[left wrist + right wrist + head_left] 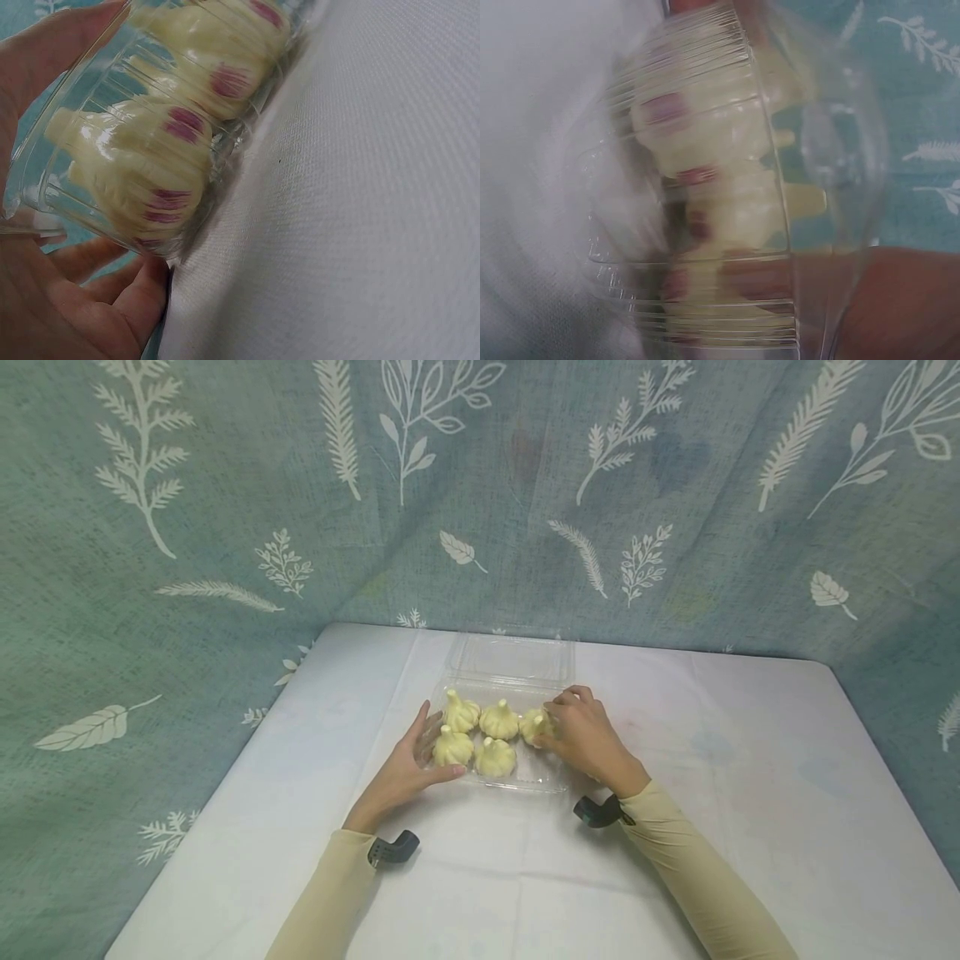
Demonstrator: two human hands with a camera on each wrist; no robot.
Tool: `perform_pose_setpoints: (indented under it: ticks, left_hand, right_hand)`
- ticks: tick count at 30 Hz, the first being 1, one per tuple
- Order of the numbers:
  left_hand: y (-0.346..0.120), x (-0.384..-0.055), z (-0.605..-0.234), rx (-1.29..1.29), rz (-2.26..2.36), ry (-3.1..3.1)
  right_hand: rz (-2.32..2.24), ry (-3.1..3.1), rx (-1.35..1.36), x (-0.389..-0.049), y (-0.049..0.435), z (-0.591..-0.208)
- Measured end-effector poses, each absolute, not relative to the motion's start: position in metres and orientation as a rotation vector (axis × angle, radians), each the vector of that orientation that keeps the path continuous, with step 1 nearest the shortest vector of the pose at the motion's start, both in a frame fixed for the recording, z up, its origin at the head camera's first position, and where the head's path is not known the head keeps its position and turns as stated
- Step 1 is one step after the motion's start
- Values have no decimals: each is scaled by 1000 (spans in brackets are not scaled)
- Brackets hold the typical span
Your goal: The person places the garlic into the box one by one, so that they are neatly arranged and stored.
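Note:
A clear plastic clamshell container (528,785) sits on the cloth with several garlic bulbs (496,758) inside, in two rows. My left hand (401,772) holds the container's left end, thumb along the front and fingers round the side. In the left wrist view, pale garlic bulbs (142,161) with purple streaks show through the clear wall. My right hand (588,735) reaches over the right end and pinches a garlic bulb (532,727) in the back row. The right wrist view is blurred, with bulbs (712,135) behind the ribbed wall.
The container's lid (513,658) lies folded back on the far side, close to the patterned curtain (525,527). A white cloth (465,893) covers the table. Each wrist carries a dark camera mount (597,812).

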State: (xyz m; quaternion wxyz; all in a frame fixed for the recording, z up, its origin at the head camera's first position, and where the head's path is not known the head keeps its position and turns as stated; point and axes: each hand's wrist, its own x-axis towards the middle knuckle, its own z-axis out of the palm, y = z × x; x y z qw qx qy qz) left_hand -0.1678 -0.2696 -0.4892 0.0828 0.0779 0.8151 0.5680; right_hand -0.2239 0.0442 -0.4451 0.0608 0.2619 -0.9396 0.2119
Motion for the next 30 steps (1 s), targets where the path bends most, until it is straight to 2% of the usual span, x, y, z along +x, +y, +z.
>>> perform_pose_setpoints:
  ticks: [13,30]
  left_hand:
    - [-269,-167,-488,238,1700,2437]
    - [-268,-167,-487,230,1699,2437]
  right_hand:
    - [779,-2863,788,-226,51,-440]
    - [1054,-2775,777,-225,73,-414]
